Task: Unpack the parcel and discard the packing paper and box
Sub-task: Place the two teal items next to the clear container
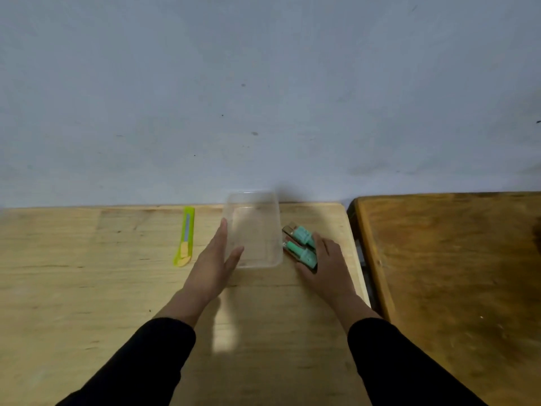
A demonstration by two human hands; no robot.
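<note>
Beside the clear tray [257, 227]: yellow cutter [185, 237] left, green tubes [301, 244] right.

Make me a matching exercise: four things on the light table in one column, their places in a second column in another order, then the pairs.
Things:
1. knife
2. clear tub
3. green items
4. left hand

Places:
A. under the right hand's fingers
B. flat against the tub's left side
C. alone, farthest left
D. between the two hands

Pairs: 1-C, 2-D, 3-A, 4-B
</note>
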